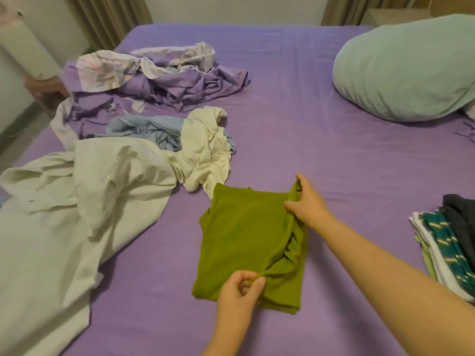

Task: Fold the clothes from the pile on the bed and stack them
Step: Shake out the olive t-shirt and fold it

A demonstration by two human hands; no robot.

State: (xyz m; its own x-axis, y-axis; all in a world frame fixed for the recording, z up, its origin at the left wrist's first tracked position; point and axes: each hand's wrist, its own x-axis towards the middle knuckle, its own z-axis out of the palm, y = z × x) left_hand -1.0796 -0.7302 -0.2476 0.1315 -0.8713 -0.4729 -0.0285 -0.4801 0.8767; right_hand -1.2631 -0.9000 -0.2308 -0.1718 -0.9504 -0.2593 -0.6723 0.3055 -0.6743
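An olive green garment (239,235) lies partly folded on the purple bed (321,155), just in front of me. My right hand (305,201) pinches its far right corner, lifted slightly off the sheet. My left hand (240,289) pinches a fold at its near edge. To the left lies the unfolded pile: a large pale grey garment (77,214), a cream garment (205,150), a light blue one (151,129) and purple and floral cloth (159,78). A stack of folded clothes (447,242) sits at the right edge, with dark, teal striped and white pieces.
A large mint green pillow (403,70) lies at the far right of the bed. Curtains (110,19) hang behind the bed on both sides. A white rounded object (28,50) stands off the bed at far left.
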